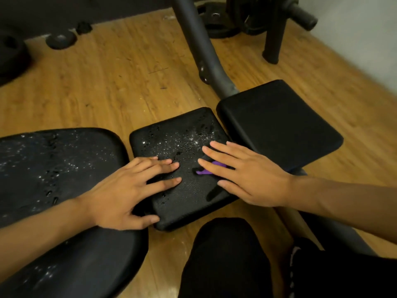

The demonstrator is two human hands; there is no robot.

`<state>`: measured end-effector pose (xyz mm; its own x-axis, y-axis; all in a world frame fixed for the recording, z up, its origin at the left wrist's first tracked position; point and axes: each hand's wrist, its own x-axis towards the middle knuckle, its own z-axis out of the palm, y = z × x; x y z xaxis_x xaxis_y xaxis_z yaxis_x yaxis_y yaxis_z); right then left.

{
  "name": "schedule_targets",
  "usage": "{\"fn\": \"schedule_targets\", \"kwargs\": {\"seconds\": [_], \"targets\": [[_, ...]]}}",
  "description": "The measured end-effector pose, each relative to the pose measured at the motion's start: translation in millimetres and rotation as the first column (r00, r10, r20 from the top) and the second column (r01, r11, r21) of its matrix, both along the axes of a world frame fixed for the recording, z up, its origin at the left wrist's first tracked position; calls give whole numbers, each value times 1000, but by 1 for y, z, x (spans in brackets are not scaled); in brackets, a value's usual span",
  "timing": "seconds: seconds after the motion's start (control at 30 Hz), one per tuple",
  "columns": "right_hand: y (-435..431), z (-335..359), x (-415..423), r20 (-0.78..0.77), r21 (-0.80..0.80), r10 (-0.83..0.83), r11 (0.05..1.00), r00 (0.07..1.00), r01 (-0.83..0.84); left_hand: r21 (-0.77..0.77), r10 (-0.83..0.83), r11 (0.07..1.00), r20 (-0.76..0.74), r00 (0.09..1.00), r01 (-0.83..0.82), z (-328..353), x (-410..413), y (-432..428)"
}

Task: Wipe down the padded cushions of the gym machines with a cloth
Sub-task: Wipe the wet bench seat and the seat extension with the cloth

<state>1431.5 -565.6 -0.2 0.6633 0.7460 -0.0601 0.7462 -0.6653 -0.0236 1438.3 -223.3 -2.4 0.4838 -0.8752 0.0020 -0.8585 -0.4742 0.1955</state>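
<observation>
Over a wooden floor (107,82), gym cushions are sitting side by side.
Droplets are speckling the left cushion (53,168); the right cushion (279,125) is looking dry; on the wet middle cushion (182,130) the left hand (129,190) is lying flat, fingers spread, and the right hand (247,175) is pressing straight fingers onto a purple cloth (204,171) at its right side.

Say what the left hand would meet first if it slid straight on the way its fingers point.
Probably the small purple cloth pinned under the right hand, or that hand's fingertips; only wet black padded cushion separates them from the left hand.
</observation>
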Motion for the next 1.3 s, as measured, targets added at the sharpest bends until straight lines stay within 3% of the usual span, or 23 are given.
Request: {"fn": "schedule_targets", "kwargs": {"seconds": [0.13,0.3,0.37,0.47,0.53,0.7,0.77,0.87,1.03,1.1,1.2,1.3], "targets": [[2,2,-6,2,24,-77,997,997,77,42,-3,999,25,1000,2,7,-3,-3],[16,-10,-19,32,289,-291,918,956,270,136,46,989,117,992,-62,13,-8,-5],[25,-19,-27,-25,462,-435,793,900,396,152,75,983,155,985,-99,17,-15,-5],[41,-26,-34,-175,666,-614,502,770,552,152,121,979,112,986,-137,16,-26,-5],[46,-27,-37,-197,682,-668,432,718,590,130,139,982,17,990,-140,10,-32,-8],[57,-30,-48,-141,606,-762,438,632,664,128,165,978,-9,986,-162,3,-36,-15],[56,-26,-37,-88,519,-715,562,694,644,119,178,977,-3,984,-176,3,-37,-16],[47,-20,2,-181,373,-579,708,795,600,104,184,977,5,983,-184,3,-37,-19],[61,-19,77,-175,309,-499,791,849,529,114,194,974,17,981,-195,3,-37,-21],[67,-16,96,-178,297,-481,806,859,513,107,199,974,5,980,-198,3,-38,-22],[65,-10,92,-230,368,-506,746,831,555,107,205,973,-6,979,-203,5,-37,-23],[64,-7,66,-181,352,-576,719,797,600,101,215,972,-18,976,-212,6,-38,-24]]}}
